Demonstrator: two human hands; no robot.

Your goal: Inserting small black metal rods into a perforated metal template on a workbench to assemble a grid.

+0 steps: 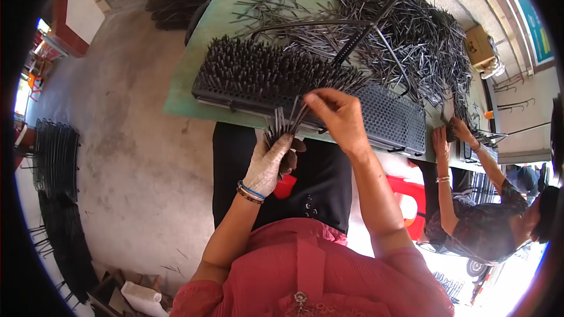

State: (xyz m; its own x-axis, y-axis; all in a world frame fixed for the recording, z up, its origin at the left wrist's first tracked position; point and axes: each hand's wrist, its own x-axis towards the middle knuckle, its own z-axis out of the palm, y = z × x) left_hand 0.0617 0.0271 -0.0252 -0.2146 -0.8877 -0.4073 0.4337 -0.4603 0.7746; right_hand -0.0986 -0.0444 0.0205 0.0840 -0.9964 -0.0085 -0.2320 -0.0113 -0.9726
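My left hand (267,161), in a pale glove with dark stained fingers, is closed around a bundle of thin dark rods (279,122) that point upward above my lap. My bare right hand (342,118) meets the top of the bundle, its thumb and fingers pinched on what looks like one rod. Just beyond both hands lies a black perforated board (390,118) along the table's near edge. Its left part is packed with upright rods (258,70), while bare holes show on the right. The lower ends of the held rods are hidden in my glove.
Loose rods (411,53) lie heaped across the green table (191,76). A black metal frame (370,25) stands over the board. To the right, a co-worker's hands (449,135) work at another board. A red stool (405,191) and stacked dark racks (56,158) are nearby.
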